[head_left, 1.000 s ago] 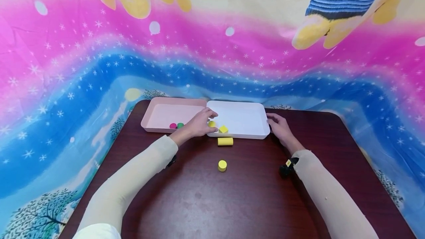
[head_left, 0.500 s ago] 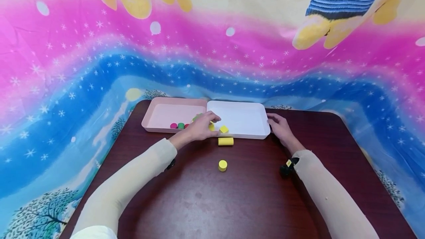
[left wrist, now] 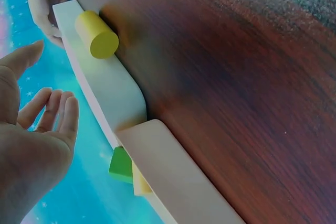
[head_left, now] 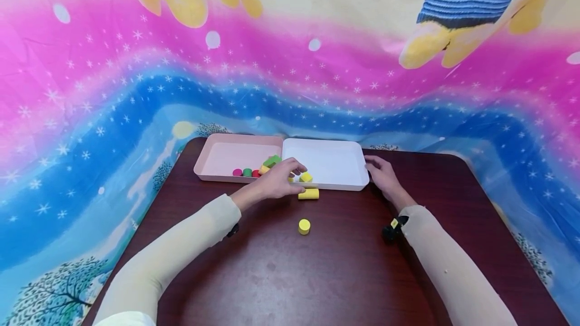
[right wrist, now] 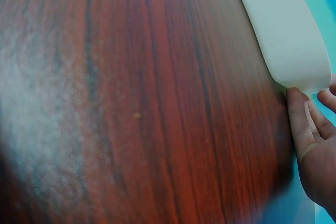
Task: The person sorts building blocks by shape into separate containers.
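My left hand (head_left: 275,181) is over the front edge where the two trays meet, fingers spread and thumb apart, holding nothing. Its thumb tip overlaps a yellow cylinder (head_left: 310,194) lying in front of the white tray (head_left: 333,161). In the left wrist view, a gap separates the hand (left wrist: 37,150) from that cylinder (left wrist: 100,38). Inside the white tray a yellow block (head_left: 306,177) sits near the front wall, with another yellow piece partly hidden behind my fingers. My right hand (head_left: 384,175) touches the tray's right end, its extended fingertips at the corner in the right wrist view.
A pink tray (head_left: 217,157) adjoins the white one on the left. It holds a magenta piece (head_left: 237,172), a green cylinder (head_left: 247,172), a red piece (head_left: 256,173) and a green block (head_left: 272,160). A short yellow cylinder (head_left: 304,226) stands nearer on the dark table (head_left: 272,275).
My left hand has drawn back toward the front edge and slightly right, uncovering the green block and red piece in the pink tray. My right hand stays at the white tray's end.
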Available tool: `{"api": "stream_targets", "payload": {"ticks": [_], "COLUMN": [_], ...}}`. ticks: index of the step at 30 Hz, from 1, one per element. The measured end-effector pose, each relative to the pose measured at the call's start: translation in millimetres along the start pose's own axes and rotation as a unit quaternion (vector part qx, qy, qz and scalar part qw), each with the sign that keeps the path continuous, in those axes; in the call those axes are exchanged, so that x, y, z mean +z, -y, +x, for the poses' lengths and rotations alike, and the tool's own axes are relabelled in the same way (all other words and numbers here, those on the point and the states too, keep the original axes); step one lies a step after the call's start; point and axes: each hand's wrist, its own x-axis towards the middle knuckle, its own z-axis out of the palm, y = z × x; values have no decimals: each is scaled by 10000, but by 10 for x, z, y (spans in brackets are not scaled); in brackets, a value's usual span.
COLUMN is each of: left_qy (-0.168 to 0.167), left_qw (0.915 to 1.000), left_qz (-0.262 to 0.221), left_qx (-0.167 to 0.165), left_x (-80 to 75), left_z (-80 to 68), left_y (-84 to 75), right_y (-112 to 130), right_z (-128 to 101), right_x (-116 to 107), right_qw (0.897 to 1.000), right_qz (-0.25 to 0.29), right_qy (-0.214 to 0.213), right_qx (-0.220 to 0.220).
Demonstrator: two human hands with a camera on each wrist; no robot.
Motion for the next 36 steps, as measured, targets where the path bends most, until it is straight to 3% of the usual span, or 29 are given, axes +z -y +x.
{"api": "stream_targets", "payload": {"ticks": [14, 30, 36], "left_qy": [114, 130, 125], "left_qw": [9999, 9990, 9991], "left_qz": [-55, 48, 166], "left_qx": [58, 424, 368], "left_x": [79, 218, 250], "left_z": [-71, -87, -104], "left_y": [-35, 44, 50], "right_y": [19, 14, 7], "right_z": [-1, -15, -3], "right_x": [2, 2, 6], "right_qw": [10000, 9999, 10000], "right_qz": [31, 91, 67], "right_qy": [-6, 42, 0], "right_qx": [-38, 10, 9]}}
